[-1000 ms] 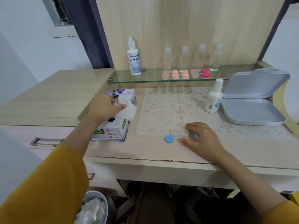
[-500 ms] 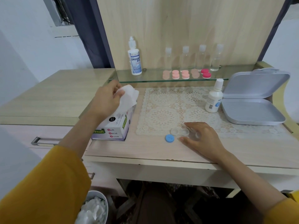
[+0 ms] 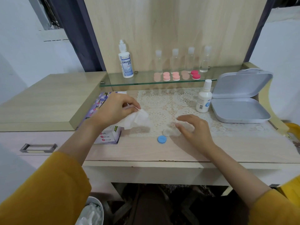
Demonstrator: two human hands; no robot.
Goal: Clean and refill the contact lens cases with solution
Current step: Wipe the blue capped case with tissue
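Observation:
My left hand (image 3: 113, 109) pinches a white tissue (image 3: 136, 119) above the tissue box (image 3: 106, 135), and the sheet hangs toward the lace mat. A clear, uncapped contact lens case (image 3: 170, 132) lies at the mat's front edge, with a blue cap (image 3: 161, 139) just in front of it on the desk. My right hand (image 3: 193, 129) hovers right of the case with fingers spread and loosely bent; whether the fingertips touch the case is blurred. A small white solution bottle (image 3: 203, 101) stands on the mat at the right.
A glass shelf (image 3: 146, 81) holds a tall Dream Eye bottle (image 3: 125, 62), several clear bottles and several pink lens cases (image 3: 176, 76). An open grey box (image 3: 240, 101) sits at the right. A bin with used tissues (image 3: 90, 213) stands below left.
My left hand pulled the tissue free of the box and carried it right toward the case. My right hand lifted off the desk and spread its fingers beside the case.

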